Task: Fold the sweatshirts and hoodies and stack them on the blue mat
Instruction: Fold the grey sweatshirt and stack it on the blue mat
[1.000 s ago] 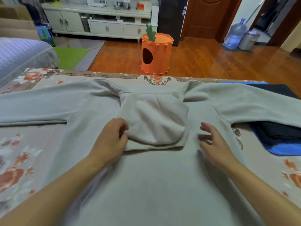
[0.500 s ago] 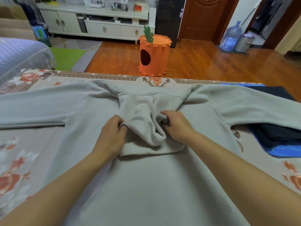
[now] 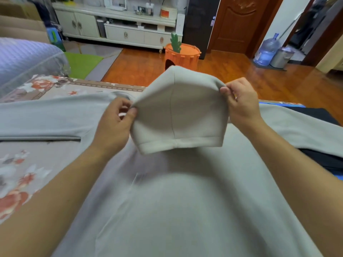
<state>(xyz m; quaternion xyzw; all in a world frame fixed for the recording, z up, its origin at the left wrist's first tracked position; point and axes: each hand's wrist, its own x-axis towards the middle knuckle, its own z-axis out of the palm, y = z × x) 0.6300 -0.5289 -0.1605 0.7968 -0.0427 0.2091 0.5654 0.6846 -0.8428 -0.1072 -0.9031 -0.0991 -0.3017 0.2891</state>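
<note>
No legible text or labels anywhere.

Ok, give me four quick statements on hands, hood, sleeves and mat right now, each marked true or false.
1. Both hands, left hand and right hand, pinch the light grey fleece hoodie's hood. True.
2. The hood lies flat on the hoodie's body. False: it is lifted.
3. The hoodie's sleeves are folded in. False: the left sleeve and right sleeve are spread outward.
4. A dark folded garment lies on the blue mat. True.
</note>
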